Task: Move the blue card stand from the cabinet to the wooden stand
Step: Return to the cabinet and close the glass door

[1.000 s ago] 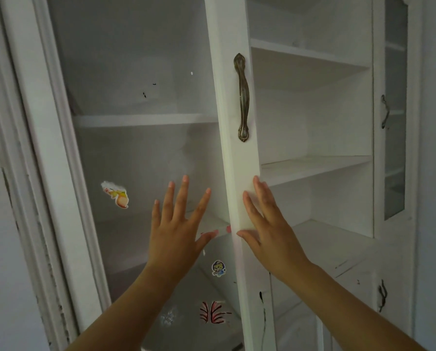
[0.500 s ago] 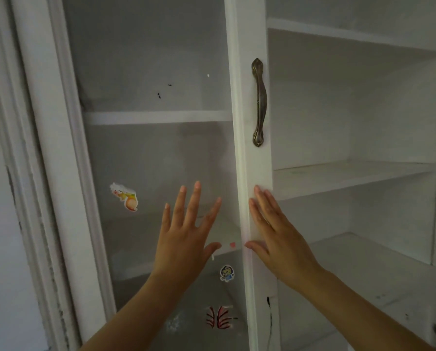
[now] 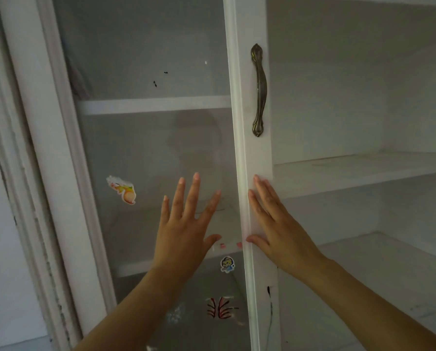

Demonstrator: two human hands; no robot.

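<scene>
Card stand could not be seen anywhere in the head view, so I cannot tell where it was. The cabinet (image 3: 338, 97) filled the view, white, with its glass door (image 3: 252, 158) swung out and seen almost edge-on in the middle. A bronze handle (image 3: 258, 89) stood upright on the door frame. The left hand (image 3: 184, 231) was raised before the glass pane, fingers spread wide and holding nothing; whether the palm touched the glass, I cannot tell. The right hand (image 3: 277, 226) lay flat on the frame below the handle, its fingers kept together and pointing up, the thumb at the frame's edge. It held nothing. Three stickers were on the glass: an orange sticker (image 3: 122, 190) left of the left hand, a small cartoon sticker (image 3: 227, 264) under the thumbs, and a red sticker (image 3: 220, 307) lower down. To the right of the door, the shelves (image 3: 364, 171) showed bare white boards.
</scene>
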